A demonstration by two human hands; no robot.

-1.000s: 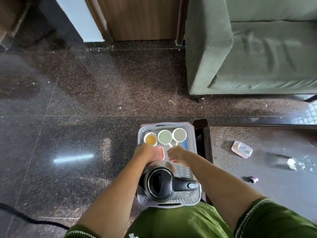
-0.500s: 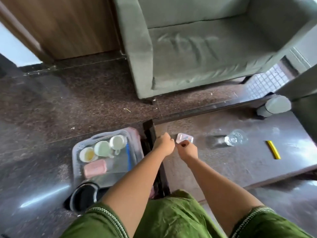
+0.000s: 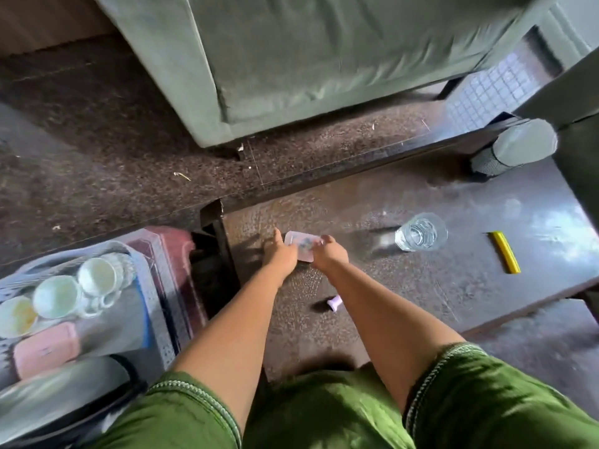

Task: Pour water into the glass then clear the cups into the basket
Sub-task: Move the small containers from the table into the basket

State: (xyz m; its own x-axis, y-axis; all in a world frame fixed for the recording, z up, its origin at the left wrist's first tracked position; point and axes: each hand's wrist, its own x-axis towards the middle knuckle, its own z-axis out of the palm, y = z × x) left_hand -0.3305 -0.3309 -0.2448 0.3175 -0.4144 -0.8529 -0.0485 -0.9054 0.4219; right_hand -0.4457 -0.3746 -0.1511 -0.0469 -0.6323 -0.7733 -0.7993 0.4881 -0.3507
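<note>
On the dark table [image 3: 405, 296] stands a clear glass [image 3: 421, 236] holding water, right of both hands. My left hand [image 3: 280, 252] and my right hand [image 3: 329, 254] hold a small clear pink box [image 3: 299, 244] by its two sides, low on the table top. On the floor to the left is the grey basket [image 3: 162, 286]. It holds three white cups [image 3: 97, 275], [image 3: 56, 296], [image 3: 16, 315], a pink container [image 3: 45, 350] and a dark kettle [image 3: 64, 393], blurred at the frame's corner.
A small purple cap [image 3: 335, 303] lies on the table near my right forearm. A yellow stick [image 3: 504, 252] is right of the glass, and a grey cylinder [image 3: 515, 150] sits at the table's far edge. A green sofa [image 3: 324, 59] stands beyond.
Both hands left the basket and swung right to the table, where they now hold the pink box. My view turned right with them, so the basket slid to the left edge.
</note>
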